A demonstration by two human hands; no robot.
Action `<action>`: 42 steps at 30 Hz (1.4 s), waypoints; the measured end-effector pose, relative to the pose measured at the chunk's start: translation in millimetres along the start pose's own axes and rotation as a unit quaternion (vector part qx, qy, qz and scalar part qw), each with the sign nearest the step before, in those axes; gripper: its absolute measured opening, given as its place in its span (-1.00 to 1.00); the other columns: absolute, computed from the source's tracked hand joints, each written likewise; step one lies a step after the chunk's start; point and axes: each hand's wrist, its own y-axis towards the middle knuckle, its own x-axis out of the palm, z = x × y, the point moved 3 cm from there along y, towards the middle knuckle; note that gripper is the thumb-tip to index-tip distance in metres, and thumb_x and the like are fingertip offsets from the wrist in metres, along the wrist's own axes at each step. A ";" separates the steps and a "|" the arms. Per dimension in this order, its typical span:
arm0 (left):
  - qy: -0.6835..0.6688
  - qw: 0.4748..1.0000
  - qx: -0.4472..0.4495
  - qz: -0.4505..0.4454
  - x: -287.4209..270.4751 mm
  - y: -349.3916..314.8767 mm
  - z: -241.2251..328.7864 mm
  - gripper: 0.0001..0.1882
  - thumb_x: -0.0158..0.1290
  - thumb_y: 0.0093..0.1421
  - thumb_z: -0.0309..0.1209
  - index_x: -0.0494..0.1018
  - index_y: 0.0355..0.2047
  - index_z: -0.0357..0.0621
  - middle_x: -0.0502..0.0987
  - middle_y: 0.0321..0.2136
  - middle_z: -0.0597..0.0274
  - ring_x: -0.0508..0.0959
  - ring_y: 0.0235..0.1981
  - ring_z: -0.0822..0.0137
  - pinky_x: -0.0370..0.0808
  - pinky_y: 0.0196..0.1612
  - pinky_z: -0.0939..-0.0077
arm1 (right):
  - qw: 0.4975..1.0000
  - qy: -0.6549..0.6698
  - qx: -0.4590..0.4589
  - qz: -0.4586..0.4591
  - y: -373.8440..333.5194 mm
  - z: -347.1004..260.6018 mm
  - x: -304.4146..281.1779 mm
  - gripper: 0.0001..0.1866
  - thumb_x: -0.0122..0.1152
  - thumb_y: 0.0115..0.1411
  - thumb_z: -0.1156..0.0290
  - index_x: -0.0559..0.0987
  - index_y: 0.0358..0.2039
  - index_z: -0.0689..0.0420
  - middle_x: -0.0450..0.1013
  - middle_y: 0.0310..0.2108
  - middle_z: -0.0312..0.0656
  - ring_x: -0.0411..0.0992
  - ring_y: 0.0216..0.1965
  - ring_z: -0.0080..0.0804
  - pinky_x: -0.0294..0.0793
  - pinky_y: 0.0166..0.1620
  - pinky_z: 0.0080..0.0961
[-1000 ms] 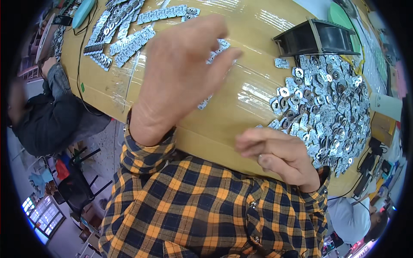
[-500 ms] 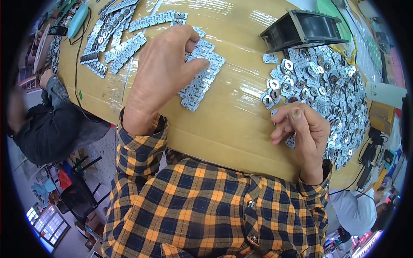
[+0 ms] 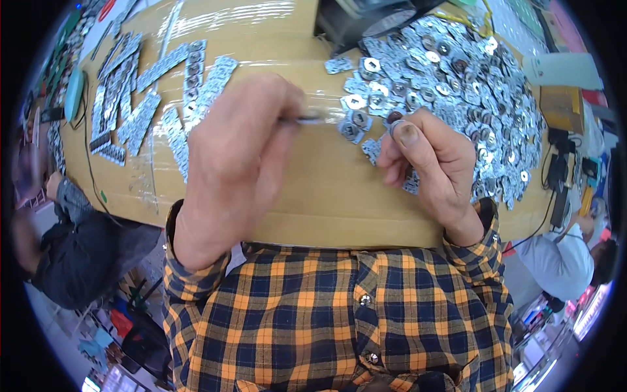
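Note:
My left hand (image 3: pixel 238 153), smeared by motion, is over the left middle of the table. Its thumb and fingers close on a thin flat grey piece (image 3: pixel 308 119), probably a small circuit board, whose tip points right. My right hand (image 3: pixel 434 160) is closed in a pinch at the near left edge of a heap of small circuit boards (image 3: pixel 457 98) with round metal parts. Between its thumb and index finger shows a small dark round piece (image 3: pixel 394 118). Rows of joined boards (image 3: pixel 215 80) lie beyond my left hand, partly hidden by it.
A black fan (image 3: pixel 356 23) stands behind the heap. Further board strips (image 3: pixel 121 91) lie at the left, beside a black cable (image 3: pixel 88 153). A pale green card (image 3: pixel 563 70) is at the right. One person (image 3: pixel 85 242) sits at the left, another (image 3: pixel 555 261) at the right.
My view has shifted, so the table's things appear further left and higher. My left hand has left the laid rows and come nearer my right hand, now with a thin piece. My right hand stays pinched.

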 end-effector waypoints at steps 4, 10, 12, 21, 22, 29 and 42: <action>-0.353 0.919 -0.115 -0.131 22.6 6.4 14.6 -0.87 0.07 0.11 -0.70 0.43 -0.30 -0.36 0.55 -0.43 0.21 0.56 -0.47 0.49 0.45 -0.39 0.69 | 0.995 -0.016 -0.102 -0.013 -0.6 -7.7 -6.5 -0.67 -0.11 0.37 0.35 0.46 -0.46 0.30 0.44 -0.56 -0.22 0.39 -0.64 -0.57 0.33 -0.55 -0.65; -0.463 0.852 -0.172 -0.174 42.3 16.2 6.4 -0.90 0.08 0.17 -0.63 0.45 -0.28 -0.34 0.54 -0.52 0.29 0.51 -0.54 0.62 0.41 -0.49 0.78 | 0.993 -0.058 -0.102 -0.026 -1.4 -12.5 -12.0 -0.69 -0.07 0.32 0.39 0.48 -0.48 0.32 0.45 -0.62 -0.19 0.40 -0.67 -0.58 0.32 -0.60 -0.68; -0.486 0.835 -0.200 -0.163 44.4 15.9 1.7 -0.91 0.08 0.16 -0.63 0.44 -0.31 -0.34 0.51 -0.55 0.31 0.48 -0.55 0.65 0.37 -0.50 0.78 | 0.995 -0.050 -0.086 -0.021 0.2 -11.7 -16.5 -0.70 -0.06 0.32 0.40 0.48 -0.49 0.32 0.45 -0.63 -0.20 0.41 -0.67 -0.58 0.33 -0.60 -0.68; -0.431 0.880 -0.092 -0.179 44.1 15.9 -3.6 -0.89 0.14 0.12 -0.63 0.49 -0.32 -0.37 0.56 -0.51 0.22 0.55 -0.54 0.53 0.43 -0.47 0.71 | 0.985 -0.097 -0.104 -0.099 8.8 -3.9 -9.9 -0.70 -0.04 0.30 0.41 0.47 -0.54 0.27 0.41 -0.68 -0.25 0.41 -0.70 -0.56 0.32 -0.61 -0.64; -0.413 0.892 -0.073 -0.168 44.7 15.8 -3.3 -0.89 0.14 0.11 -0.62 0.49 -0.32 -0.37 0.55 -0.50 0.22 0.55 -0.53 0.53 0.42 -0.47 0.71 | 0.974 -0.143 -0.142 -0.105 10.8 -3.2 -9.5 -0.71 -0.04 0.30 0.40 0.47 -0.53 0.27 0.41 -0.68 -0.26 0.41 -0.70 -0.56 0.31 -0.62 -0.63; -0.493 0.841 -0.131 -0.180 49.9 6.5 -3.7 -0.90 0.15 0.13 -0.55 0.47 -0.38 -0.32 0.53 -0.53 0.25 0.54 -0.51 0.55 0.45 -0.49 0.70 | 0.984 -0.112 -0.097 -0.099 9.4 -6.2 -6.3 -0.65 0.00 0.31 0.28 0.47 -0.53 0.27 0.36 -0.73 -0.28 0.34 -0.77 -0.59 0.21 -0.68 -0.64; -0.351 0.929 -0.059 -0.105 46.7 13.2 -11.4 -0.87 0.11 0.17 -0.54 0.53 -0.29 -0.37 0.56 -0.51 0.20 0.51 -0.56 0.49 0.41 -0.51 0.64 | 0.979 0.194 0.062 0.020 10.2 10.3 -8.9 -0.62 -0.12 0.39 0.25 0.36 -0.51 0.23 0.34 -0.69 -0.15 0.19 -0.83 -0.59 0.17 -0.75 -0.70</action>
